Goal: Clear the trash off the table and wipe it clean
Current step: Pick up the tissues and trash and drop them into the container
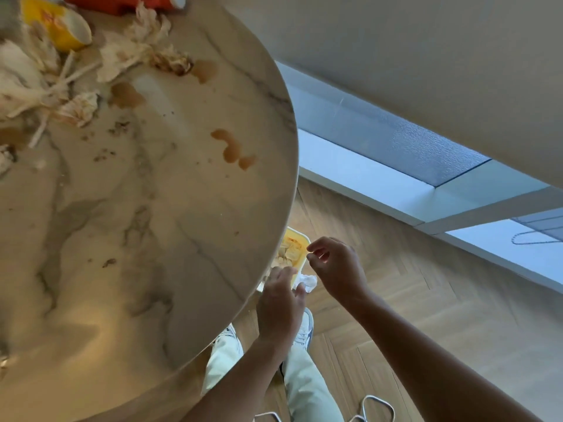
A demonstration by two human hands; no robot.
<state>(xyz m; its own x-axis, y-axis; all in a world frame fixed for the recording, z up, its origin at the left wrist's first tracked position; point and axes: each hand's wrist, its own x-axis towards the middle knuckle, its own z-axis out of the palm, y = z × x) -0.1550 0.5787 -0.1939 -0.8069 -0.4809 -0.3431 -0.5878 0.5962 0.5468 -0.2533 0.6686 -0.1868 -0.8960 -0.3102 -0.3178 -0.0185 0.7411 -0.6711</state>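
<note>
The round marble table (pixel 152 223) carries crumpled napkins (pixel 134 47), a tipped yellow paper cup (pixel 58 25) and wooden sticks (pixel 67 77) at its far left. Brown spill stains (pixel 233 149) and crumbs mark its middle. Beyond the table's right edge, a yellow bin (pixel 297 245) with scraps inside stands on the floor. My left hand (pixel 280 303) hovers over it with relaxed fingers. My right hand (pixel 338 266) is beside it, fingers loosely curled around nothing. A white crumpled tissue (pixel 308 281) sits between the two hands, just off my left thumb; contact is unclear.
A red object (pixel 122 3) lies at the table's far edge. My legs and shoes (pixel 304 330) stand on wooden herringbone flooring (pixel 426 300). Metal chair loops (pixel 376 406) are near my feet. A low window strip (pixel 380 138) runs along the wall.
</note>
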